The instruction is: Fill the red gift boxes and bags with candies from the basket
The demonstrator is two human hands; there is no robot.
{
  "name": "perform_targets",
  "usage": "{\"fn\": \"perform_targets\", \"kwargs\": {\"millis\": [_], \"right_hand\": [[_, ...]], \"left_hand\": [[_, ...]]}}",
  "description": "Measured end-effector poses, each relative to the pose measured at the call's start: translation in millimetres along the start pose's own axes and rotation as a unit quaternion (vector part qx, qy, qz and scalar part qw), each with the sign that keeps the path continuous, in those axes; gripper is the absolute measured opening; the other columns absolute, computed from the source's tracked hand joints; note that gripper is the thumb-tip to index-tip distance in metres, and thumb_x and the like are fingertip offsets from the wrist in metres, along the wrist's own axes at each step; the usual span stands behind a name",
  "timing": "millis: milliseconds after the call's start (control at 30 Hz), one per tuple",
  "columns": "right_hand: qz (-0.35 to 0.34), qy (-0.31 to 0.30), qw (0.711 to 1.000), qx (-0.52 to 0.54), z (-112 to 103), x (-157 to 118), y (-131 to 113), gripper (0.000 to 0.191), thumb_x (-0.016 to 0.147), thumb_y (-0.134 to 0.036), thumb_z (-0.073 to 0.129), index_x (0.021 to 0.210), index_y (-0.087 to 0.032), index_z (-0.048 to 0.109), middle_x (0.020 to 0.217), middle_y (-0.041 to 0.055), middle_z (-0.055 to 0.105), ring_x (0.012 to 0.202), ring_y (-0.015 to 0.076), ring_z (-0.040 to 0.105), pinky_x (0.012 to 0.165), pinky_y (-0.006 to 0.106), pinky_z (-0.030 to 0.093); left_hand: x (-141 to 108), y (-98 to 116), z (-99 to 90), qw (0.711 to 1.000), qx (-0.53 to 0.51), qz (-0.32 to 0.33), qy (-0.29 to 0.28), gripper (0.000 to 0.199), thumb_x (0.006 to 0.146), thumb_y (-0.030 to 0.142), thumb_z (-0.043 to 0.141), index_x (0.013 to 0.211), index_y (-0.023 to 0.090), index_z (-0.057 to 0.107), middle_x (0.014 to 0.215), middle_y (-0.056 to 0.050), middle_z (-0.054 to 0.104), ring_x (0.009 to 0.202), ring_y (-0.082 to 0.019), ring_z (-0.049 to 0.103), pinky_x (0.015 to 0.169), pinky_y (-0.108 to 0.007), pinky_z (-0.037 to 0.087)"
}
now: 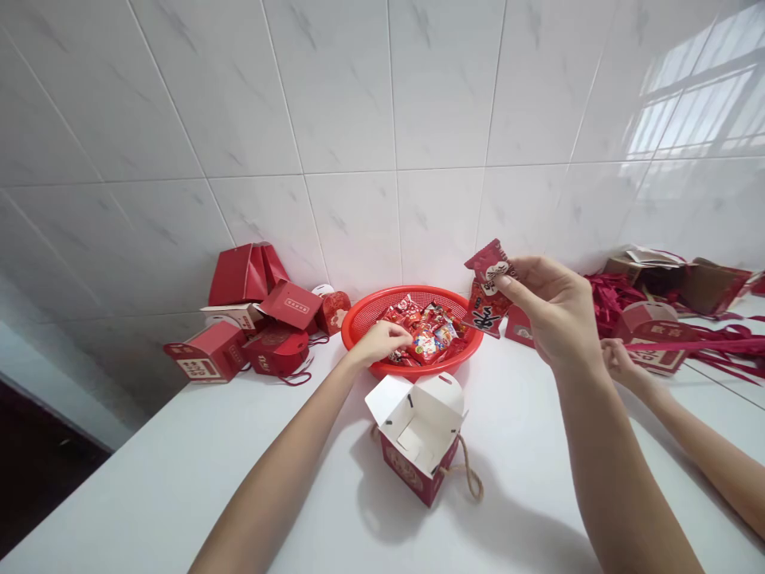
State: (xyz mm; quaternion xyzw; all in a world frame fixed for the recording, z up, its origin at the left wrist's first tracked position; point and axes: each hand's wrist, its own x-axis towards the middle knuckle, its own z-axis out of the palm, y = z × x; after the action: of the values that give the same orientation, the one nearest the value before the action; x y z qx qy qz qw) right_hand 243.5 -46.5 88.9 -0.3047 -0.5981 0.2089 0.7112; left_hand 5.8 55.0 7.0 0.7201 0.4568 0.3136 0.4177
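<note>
My right hand (553, 307) is raised to the right of the basket, thumb and fingers pinching red snack packets (485, 307) with printed lettering. They look like two, one overlapping the other. Over the red plastic basket (358, 315), my left hand (379, 343) reaches in, its fingers drawn together at the wrapped sweets (427, 343). Whatever lies between those fingertips is hidden. In front of the basket stands a red gift box (412, 470) with its white flaps up. Its inside shows white, and a rope handle (473, 481) hangs at its right side.
Several red gift boxes (224, 351) are piled at the left by the tiled wall (352, 215). Another person's hand (618, 363) at the right holds red ribbon (717, 345). Near it are a red box (654, 323), red shredded filler (606, 299) and an open carton (711, 279).
</note>
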Motion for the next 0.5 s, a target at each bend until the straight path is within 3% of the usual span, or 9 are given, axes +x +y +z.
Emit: {"fn": "perform_targets", "kwargs": {"millis": [100,200,333,400,500], "right_hand": [[-0.034,0.02,0.999,-0.024,-2,-1,-7,0.016,0.081,-0.034,0.079,0.088,-0.022,0.072,0.079,0.0004,0.074,0.067,0.015,0.07,0.06,0.027,0.059],[-0.054,0.026,0.997,-0.038,-3,-4,-12,0.012,0.083,-0.03,0.077,0.09,-0.022,0.072,0.081,0.0007,0.075,0.069,0.0153,0.071,0.062,0.027,0.06],[-0.074,0.02,0.995,-0.059,-4,-6,-14,0.009,0.086,-0.028,0.074,0.092,-0.023,0.072,0.084,0.0006,0.075,0.073,0.0163,0.072,0.069,0.03,0.061],[-0.075,0.016,0.995,-0.066,-4,-6,-14,0.008,0.086,-0.028,0.074,0.093,-0.023,0.072,0.084,0.0006,0.075,0.075,0.0171,0.073,0.071,0.031,0.062],[-0.076,0.014,0.995,-0.068,-4,-6,-13,0.008,0.087,-0.028,0.072,0.093,-0.023,0.072,0.086,0.001,0.076,0.077,0.0177,0.073,0.072,0.031,0.062]], "left_hand": [[4,5,1.7,0.981,0.111,-0.035,-0.154,0.014,0.067,0.029,0.068,0.062,0.019,0.077,0.065,-0.003,0.073,0.06,-0.018,0.063,0.057,-0.025,0.044],[13,8,6.2,0.956,0.178,-0.025,-0.232,0.017,0.069,0.028,0.066,0.074,0.023,0.081,0.085,-0.004,0.079,0.076,-0.022,0.069,0.066,-0.026,0.049],[30,3,14.0,0.953,0.224,0.005,-0.203,0.05,0.066,0.026,0.068,0.116,0.025,0.075,0.13,-0.005,0.069,0.111,-0.026,0.067,0.085,-0.026,0.051],[39,-3,16.7,0.958,0.232,-0.004,-0.169,0.072,0.064,0.022,0.067,0.135,0.024,0.062,0.142,-0.007,0.06,0.113,-0.026,0.066,0.084,-0.027,0.052],[50,-10,18.1,0.962,0.237,-0.005,-0.136,0.077,0.061,0.018,0.064,0.138,0.023,0.059,0.143,-0.01,0.059,0.111,-0.027,0.067,0.083,-0.027,0.053]]}}
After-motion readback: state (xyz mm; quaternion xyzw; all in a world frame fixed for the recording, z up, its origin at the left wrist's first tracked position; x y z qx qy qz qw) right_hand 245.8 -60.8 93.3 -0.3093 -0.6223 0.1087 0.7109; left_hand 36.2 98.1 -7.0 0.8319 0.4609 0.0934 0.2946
